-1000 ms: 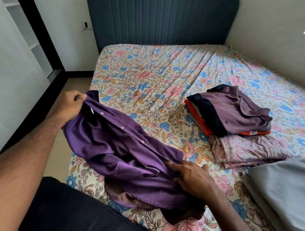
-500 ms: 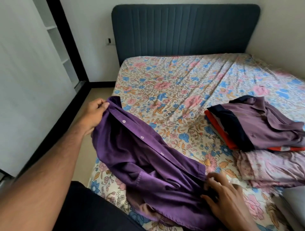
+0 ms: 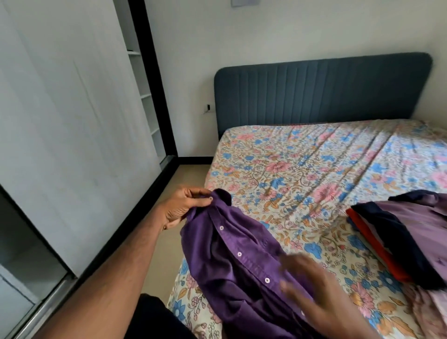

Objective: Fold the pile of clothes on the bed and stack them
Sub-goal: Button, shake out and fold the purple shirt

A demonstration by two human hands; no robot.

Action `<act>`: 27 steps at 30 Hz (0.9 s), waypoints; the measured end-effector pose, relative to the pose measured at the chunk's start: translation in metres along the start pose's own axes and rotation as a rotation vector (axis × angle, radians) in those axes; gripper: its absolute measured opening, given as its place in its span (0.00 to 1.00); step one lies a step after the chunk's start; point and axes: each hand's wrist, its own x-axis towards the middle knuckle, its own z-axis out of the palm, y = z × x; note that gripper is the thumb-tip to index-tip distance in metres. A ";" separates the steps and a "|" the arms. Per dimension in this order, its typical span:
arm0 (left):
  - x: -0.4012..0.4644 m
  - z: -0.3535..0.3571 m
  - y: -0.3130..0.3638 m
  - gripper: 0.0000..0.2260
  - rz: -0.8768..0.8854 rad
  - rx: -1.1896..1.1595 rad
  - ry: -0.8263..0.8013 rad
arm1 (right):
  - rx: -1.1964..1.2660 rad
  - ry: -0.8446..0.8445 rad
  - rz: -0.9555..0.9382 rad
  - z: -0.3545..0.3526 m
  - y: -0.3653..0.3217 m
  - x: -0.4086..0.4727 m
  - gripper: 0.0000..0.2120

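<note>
R hand off purple shirt hem, now higher.

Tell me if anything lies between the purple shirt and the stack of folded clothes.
Nothing visible does. Only bare floral sheet separates the purple shirt from the stack on its right. The left hand grips the collar; the blurred right hand hovers over the shirt.

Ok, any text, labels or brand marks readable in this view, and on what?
None can be read.
Purple shirt: plain buttons, no tag or logo showing.
Folded stack: no print or label visible.
Wall plate above the headboard: blank, cut off by the frame.
</note>
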 end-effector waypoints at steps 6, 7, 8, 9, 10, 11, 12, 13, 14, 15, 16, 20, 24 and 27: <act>-0.023 0.013 0.021 0.27 -0.114 -0.063 -0.266 | 0.227 -0.055 -0.179 -0.006 -0.028 0.143 0.22; -0.026 0.010 0.022 0.29 -0.137 -0.107 -0.283 | 0.171 -0.088 -0.203 -0.001 -0.026 0.154 0.21; -0.029 0.008 0.023 0.30 -0.165 -0.125 -0.297 | 0.143 -0.091 -0.211 0.002 -0.027 0.158 0.18; -0.033 0.005 0.022 0.27 -0.180 -0.115 -0.305 | 0.128 -0.074 -0.221 0.006 -0.024 0.161 0.14; -0.036 0.002 0.020 0.23 -0.181 -0.066 -0.306 | 0.131 -0.045 -0.221 0.008 -0.024 0.160 0.09; -0.040 0.000 0.017 0.20 -0.181 -0.005 -0.305 | 0.129 -0.017 -0.234 0.012 -0.021 0.158 0.05; -0.043 -0.002 0.014 0.18 -0.180 0.067 -0.308 | 0.127 0.021 -0.249 0.014 -0.019 0.155 0.07; -0.046 -0.003 0.013 0.17 -0.179 0.149 -0.314 | 0.139 0.044 -0.262 0.015 -0.016 0.153 0.10; -0.049 -0.002 0.009 0.15 -0.179 0.240 -0.322 | 0.170 0.043 -0.254 0.016 -0.014 0.149 0.12; -0.050 -0.001 0.007 0.13 -0.167 0.342 -0.322 | 0.198 0.035 -0.233 0.017 -0.011 0.149 0.13; -0.050 0.001 0.005 0.11 -0.150 0.436 -0.307 | 0.215 0.020 -0.204 0.017 -0.009 0.150 0.14; -0.033 -0.001 -0.003 0.15 0.059 0.572 0.023 | 0.222 -0.115 -0.118 0.009 0.003 0.144 0.17; -0.015 -0.010 -0.011 0.13 0.147 0.810 0.467 | 0.056 -0.161 -0.021 -0.012 0.025 0.102 0.20; -0.026 0.023 -0.026 0.19 0.116 0.915 0.410 | -0.005 -0.110 0.107 -0.020 0.057 0.031 0.09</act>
